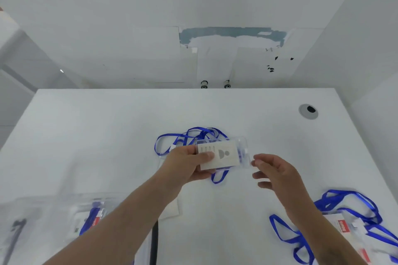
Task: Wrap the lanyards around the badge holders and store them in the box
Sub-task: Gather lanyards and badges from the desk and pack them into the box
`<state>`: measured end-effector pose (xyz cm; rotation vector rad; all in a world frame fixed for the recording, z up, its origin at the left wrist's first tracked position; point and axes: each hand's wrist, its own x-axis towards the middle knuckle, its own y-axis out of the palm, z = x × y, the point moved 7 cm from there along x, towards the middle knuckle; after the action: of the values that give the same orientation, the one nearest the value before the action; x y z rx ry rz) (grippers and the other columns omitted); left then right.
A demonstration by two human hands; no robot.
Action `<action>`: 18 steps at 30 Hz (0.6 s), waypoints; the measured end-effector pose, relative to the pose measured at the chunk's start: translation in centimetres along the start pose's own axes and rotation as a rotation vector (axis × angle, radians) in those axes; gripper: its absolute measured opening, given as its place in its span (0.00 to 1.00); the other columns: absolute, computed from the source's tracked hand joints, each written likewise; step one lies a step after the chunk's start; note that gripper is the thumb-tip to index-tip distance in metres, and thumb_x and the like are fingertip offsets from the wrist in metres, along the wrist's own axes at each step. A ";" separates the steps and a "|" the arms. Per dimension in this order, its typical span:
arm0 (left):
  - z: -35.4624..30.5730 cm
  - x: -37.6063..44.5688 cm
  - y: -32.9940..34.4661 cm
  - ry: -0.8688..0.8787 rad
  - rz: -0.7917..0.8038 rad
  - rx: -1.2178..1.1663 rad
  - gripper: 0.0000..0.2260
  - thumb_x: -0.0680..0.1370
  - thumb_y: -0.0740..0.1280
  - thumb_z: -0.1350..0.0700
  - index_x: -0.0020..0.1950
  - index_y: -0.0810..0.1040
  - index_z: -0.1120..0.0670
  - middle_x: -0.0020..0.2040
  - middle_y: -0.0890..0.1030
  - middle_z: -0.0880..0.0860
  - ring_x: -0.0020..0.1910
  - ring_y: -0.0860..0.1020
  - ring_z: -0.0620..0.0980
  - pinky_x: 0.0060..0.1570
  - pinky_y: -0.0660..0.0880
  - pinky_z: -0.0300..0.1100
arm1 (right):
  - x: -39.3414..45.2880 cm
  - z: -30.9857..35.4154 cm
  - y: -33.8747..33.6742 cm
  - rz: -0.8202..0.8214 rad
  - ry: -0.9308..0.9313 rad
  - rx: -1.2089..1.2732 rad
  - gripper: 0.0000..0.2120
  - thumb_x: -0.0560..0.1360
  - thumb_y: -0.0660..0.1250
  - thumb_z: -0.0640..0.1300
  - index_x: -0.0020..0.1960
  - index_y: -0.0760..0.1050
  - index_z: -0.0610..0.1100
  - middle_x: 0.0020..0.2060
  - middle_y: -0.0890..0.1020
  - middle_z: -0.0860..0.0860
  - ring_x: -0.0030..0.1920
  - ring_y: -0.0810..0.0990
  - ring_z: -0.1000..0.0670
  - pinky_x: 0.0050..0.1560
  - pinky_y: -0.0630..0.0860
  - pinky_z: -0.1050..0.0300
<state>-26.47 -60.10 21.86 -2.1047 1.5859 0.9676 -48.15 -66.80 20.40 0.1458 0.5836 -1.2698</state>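
Observation:
My left hand (189, 163) grips a clear badge holder (228, 153) with a white card inside, held a little above the white table (107, 135). Its blue lanyard (185, 137) lies loosely tangled on the table behind the holder, with a loop hanging below it. My right hand (273, 172) hovers just right of the holder with its fingers loosely curled, and I cannot tell whether they touch the holder's right edge. A clear plastic box (53, 217) at the lower left holds a wrapped badge holder (92, 219) with blue lanyard and red label.
More badge holders with red labels (344, 228) and tangled blue lanyards (349, 204) lie at the lower right. A round cable grommet (308, 111) sits at the table's far right. A dark vertical strip (154, 243) and a white sheet (170, 208) lie near the front.

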 end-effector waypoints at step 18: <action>-5.4 -6.0 -4.3 0.261 -0.204 -0.122 0.02 0.76 0.72 0.61 0.49 0.83 0.58 0.45 0.87 0.54 0.42 0.86 0.53 0.45 0.83 0.43 | -8.7 10.9 9.7 0.237 -0.462 -0.933 0.12 0.81 0.55 0.53 0.42 0.66 0.49 0.32 0.72 0.52 0.31 0.66 0.53 0.33 0.64 0.59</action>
<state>-21.61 -57.81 29.31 -2.5060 1.4174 0.7636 -37.02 -60.86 31.87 -0.8109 0.6729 -0.6666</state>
